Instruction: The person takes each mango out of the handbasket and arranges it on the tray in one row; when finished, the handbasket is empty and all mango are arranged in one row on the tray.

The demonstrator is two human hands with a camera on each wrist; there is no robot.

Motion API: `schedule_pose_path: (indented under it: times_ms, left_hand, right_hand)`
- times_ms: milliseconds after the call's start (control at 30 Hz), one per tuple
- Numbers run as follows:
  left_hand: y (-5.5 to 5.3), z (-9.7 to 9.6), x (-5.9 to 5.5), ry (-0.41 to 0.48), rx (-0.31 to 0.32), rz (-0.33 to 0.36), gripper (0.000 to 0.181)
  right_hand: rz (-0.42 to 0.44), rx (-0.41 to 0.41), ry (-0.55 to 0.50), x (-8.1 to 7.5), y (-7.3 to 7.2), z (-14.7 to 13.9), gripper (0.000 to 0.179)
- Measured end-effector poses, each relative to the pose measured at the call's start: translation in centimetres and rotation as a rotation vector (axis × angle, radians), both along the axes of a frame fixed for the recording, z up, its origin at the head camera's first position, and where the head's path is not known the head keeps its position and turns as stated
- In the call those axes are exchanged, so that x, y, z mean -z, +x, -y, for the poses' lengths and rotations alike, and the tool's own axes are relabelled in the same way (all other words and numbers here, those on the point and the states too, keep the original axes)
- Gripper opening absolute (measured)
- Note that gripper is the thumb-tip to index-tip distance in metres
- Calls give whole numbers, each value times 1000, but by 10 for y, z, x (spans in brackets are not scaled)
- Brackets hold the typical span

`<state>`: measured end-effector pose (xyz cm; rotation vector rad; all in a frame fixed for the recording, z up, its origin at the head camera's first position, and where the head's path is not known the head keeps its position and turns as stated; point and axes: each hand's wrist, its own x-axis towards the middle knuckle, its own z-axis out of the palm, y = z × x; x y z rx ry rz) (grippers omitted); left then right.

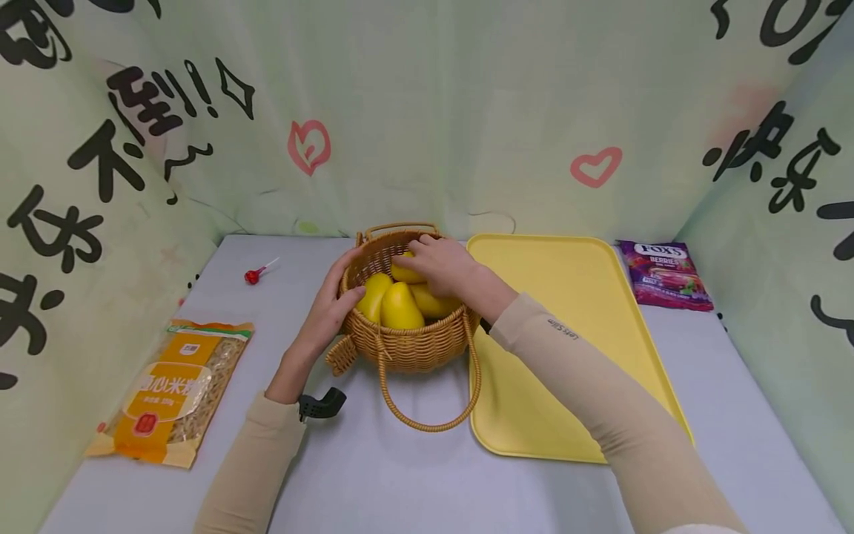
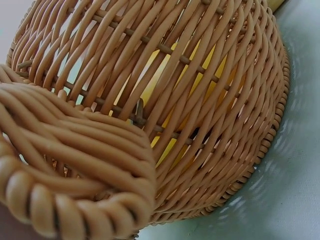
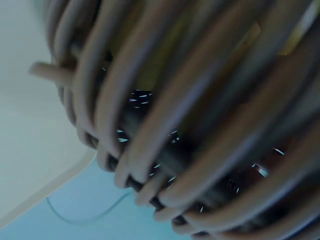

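A round wicker basket [image 1: 407, 360] stands on the table, filled with several yellow fruits, among them a pear-shaped one [image 1: 400, 307] at the front. My left hand [image 1: 325, 305] grips the basket's left side, thumb over the rim and fingers along the outside. In the left wrist view the woven wall [image 2: 215, 125] fills most of the picture, with yellow showing through the gaps. My right hand [image 1: 443, 265] reaches in over the right rim, close over a yellow fruit [image 1: 408, 273] at the back. Its fingertips are partly hidden, so I cannot tell whether they hold that fruit.
A yellow tray [image 1: 574, 356] lies right of the basket, and a purple Fox's candy bag [image 1: 669, 276] beyond it. To the left are a red lollipop [image 1: 252, 277] and an orange snack bag [image 1: 156, 397]. The basket's front handle [image 1: 430, 427] hangs down; fabric walls [image 1: 454, 148] enclose the table.
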<state>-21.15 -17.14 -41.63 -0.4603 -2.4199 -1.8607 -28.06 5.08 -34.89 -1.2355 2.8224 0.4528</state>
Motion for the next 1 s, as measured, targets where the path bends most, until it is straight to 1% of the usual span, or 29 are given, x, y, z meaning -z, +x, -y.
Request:
schedule_pose_path:
  times_ms: [133,267,467,533,700,833,933,1000]
  left_hand:
    - [1,-1,0,5,-3,-3,59]
    - [1,-1,0,6,-1,0,60]
    - [2,-2,-1,12,-2,10,60]
    - [2,-1,-1,13,-1,9,60]
    - [1,-1,0,15,-2,1,60]
    - [1,-1,0,15,-4,-1,60]
    - [1,-1,0,15,-3,-2,60]
    - [1,-2,0,13,-4,-1,60]
  right_hand:
    - [9,-12,-60,1,1,-3,54]
    - [1,-43,-117,-1,4,-6,55]
    - [-1,-85,-223,-11,9,-11,51]
    - [-6,-90,-253,-16,11,-12,53]
    - [-21,-80,-298,-27,13,-17,62]
    - [-15,-70,-349,-37,14,-23,63]
    - [-1,-41,-389,-42,13,-30,66]
    - [9,-15,-419,-44,12,-35,72]
